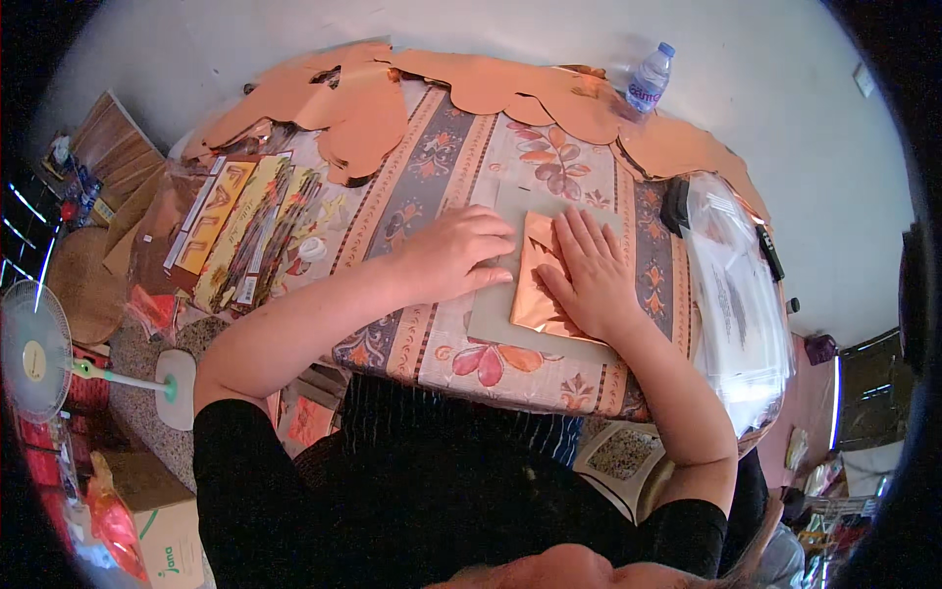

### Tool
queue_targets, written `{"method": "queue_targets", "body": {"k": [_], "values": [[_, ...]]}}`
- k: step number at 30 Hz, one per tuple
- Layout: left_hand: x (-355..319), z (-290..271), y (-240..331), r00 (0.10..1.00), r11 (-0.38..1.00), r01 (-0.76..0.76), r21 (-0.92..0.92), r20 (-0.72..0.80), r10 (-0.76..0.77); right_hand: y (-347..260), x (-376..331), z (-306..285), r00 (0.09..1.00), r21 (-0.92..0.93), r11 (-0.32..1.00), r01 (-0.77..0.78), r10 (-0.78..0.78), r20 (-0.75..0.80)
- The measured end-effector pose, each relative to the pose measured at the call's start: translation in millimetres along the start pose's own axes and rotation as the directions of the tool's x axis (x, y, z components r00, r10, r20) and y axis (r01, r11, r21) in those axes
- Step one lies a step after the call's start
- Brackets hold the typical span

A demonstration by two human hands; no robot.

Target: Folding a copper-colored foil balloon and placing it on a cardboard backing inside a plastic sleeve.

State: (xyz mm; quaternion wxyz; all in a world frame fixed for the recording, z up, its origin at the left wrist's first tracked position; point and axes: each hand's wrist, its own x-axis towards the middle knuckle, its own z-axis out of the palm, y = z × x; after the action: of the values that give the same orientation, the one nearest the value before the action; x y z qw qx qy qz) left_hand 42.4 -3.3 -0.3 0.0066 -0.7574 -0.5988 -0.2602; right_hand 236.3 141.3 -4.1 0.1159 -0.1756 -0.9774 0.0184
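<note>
A folded, shiny copper-coloured foil sheet (530, 299) lies on a flat grey board (491, 324) near the middle of the table. My right hand (596, 280) presses flat on the foil's right side, fingers stretched out and pointing away from me. Part of the foil is hidden under that palm. To the left, my left hand (459, 253) hovers or rests over the board's left edge, its fingers loosely bent and apart, with nothing visible in them. A small gap separates its fingertips from the foil.
A patterned cloth covers the table (402, 339). Scalloped orange sheets (481, 83) line the far edge, with a water bottle (650, 79) behind. Printed packets (240, 231) lie left; clear plastic sleeves (726, 285) lie right. A fan (39, 344) stands at the left.
</note>
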Motion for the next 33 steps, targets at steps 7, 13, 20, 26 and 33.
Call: {"method": "queue_targets", "body": {"k": [7, 13, 20, 26, 33], "values": [[6, 3, -3, 0.989, 0.998, -0.068, 0.008, -0.128, 0.069, -1, 0, -1, 1.000, 0.000, 1.000, 0.008, -0.008, -0.011], [10, -1, 2, 0.985, 1.000, -0.010, -0.029, -0.171, 0.005, 2, -1, 2, 0.999, -0.015, 1.000, 0.015, -0.015, -0.030], [22, -7, -12, 0.967, 0.966, -0.246, 0.078, -0.042, 0.250, -1, 0, -2, 1.000, -0.021, 1.000, 0.004, -0.004, 0.000], [30, 0, -13, 0.969, 0.969, -0.242, 0.046, 0.069, 0.238, -2, 0, -2, 1.000, -0.040, 0.999, -0.006, 0.007, 0.027], [18, 6, -8, 0.992, 0.990, 0.127, 0.062, 0.008, -0.128, 0, -2, -2, 1.000, -0.033, 0.999, 0.014, -0.014, -0.005]]}}
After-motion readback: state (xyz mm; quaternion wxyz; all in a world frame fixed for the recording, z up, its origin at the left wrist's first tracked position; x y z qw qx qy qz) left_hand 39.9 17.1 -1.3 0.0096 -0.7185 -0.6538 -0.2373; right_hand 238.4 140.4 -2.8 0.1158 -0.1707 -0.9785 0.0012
